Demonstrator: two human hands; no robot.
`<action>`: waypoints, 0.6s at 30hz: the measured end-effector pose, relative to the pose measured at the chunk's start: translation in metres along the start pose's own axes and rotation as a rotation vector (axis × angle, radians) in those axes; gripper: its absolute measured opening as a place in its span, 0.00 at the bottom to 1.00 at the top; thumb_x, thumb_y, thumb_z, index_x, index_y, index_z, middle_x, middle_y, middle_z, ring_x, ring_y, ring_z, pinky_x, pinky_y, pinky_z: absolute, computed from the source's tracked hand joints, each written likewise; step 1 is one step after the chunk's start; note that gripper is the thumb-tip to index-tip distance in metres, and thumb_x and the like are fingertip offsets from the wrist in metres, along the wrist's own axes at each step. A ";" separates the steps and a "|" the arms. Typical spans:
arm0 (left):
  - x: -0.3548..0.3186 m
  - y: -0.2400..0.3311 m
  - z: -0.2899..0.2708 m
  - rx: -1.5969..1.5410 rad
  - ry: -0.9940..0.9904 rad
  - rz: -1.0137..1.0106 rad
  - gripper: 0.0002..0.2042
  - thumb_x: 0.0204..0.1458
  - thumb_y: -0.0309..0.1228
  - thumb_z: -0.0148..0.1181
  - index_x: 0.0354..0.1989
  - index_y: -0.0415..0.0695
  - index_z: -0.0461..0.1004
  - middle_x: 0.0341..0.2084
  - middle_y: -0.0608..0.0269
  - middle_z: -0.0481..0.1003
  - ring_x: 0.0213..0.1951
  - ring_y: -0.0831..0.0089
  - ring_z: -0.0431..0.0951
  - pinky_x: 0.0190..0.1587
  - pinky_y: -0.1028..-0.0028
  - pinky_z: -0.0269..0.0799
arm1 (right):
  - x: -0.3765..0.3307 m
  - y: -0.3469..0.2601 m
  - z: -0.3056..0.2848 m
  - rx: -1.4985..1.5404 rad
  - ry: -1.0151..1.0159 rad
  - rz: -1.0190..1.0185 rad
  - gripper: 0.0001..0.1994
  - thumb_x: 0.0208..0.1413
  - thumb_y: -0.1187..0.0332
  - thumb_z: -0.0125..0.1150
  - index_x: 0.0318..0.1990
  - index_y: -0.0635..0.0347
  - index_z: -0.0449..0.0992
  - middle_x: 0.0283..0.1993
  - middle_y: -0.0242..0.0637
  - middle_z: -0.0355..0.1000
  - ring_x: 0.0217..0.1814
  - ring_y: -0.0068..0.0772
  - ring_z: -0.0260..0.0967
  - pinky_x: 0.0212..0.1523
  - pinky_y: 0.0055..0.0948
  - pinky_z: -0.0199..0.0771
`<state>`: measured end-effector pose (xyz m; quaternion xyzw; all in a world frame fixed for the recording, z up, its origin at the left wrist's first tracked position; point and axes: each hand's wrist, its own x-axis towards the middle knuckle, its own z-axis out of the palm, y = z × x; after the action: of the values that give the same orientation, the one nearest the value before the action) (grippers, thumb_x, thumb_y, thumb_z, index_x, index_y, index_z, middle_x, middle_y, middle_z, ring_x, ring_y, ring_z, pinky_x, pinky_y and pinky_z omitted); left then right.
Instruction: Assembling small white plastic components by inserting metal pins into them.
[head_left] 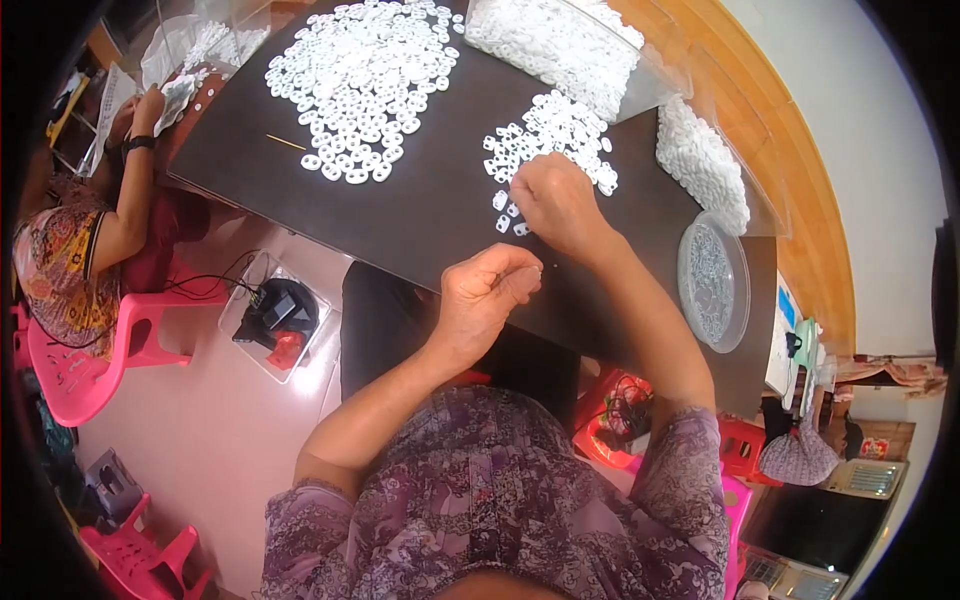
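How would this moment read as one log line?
Left hand: curled, contents unclear; right hand: at blocky white plastic pieces; nearby: round clear plastic dish

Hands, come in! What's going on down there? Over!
Left hand curled, contents unclear. Right hand bent at small white plastic pieces, fingertips hidden. Round clear dish of silvery bits beside right forearm.

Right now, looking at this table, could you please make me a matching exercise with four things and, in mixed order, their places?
Things:
1. left hand
2. right hand
3. thin yellow stick
4. round clear dish

Places:
A. at the right end of the table
B. at the smaller white pile
C. at the table's near edge
D. just left of the larger white pile

Right pairs: 1-C, 2-B, 3-D, 4-A.
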<state>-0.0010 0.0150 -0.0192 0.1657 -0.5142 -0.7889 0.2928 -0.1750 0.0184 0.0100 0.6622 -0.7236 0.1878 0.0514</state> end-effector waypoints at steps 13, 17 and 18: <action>0.004 0.012 -0.001 -0.052 0.045 -0.117 0.06 0.53 0.26 0.57 0.35 0.37 0.75 0.25 0.64 0.76 0.25 0.82 0.72 0.27 0.83 0.66 | -0.019 -0.010 -0.030 0.344 0.017 0.192 0.03 0.46 0.75 0.58 0.27 0.64 0.72 0.23 0.36 0.69 0.26 0.26 0.66 0.26 0.25 0.66; 0.007 0.018 -0.007 -0.208 0.102 -0.131 0.06 0.52 0.25 0.57 0.35 0.34 0.75 0.25 0.60 0.76 0.24 0.80 0.72 0.26 0.83 0.66 | -0.036 -0.027 -0.047 0.690 -0.042 0.431 0.04 0.47 0.78 0.60 0.32 0.64 0.74 0.26 0.25 0.69 0.30 0.12 0.63 0.28 0.16 0.64; 0.006 0.018 -0.009 -0.216 0.131 -0.116 0.06 0.52 0.25 0.58 0.35 0.34 0.75 0.25 0.60 0.76 0.24 0.80 0.72 0.27 0.83 0.66 | -0.041 -0.031 -0.048 0.696 -0.046 0.437 0.04 0.47 0.78 0.60 0.32 0.64 0.74 0.26 0.25 0.69 0.30 0.12 0.63 0.28 0.16 0.64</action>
<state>0.0044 -0.0005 -0.0066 0.2136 -0.3958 -0.8428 0.2957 -0.1484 0.0714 0.0476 0.4750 -0.7413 0.4130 -0.2329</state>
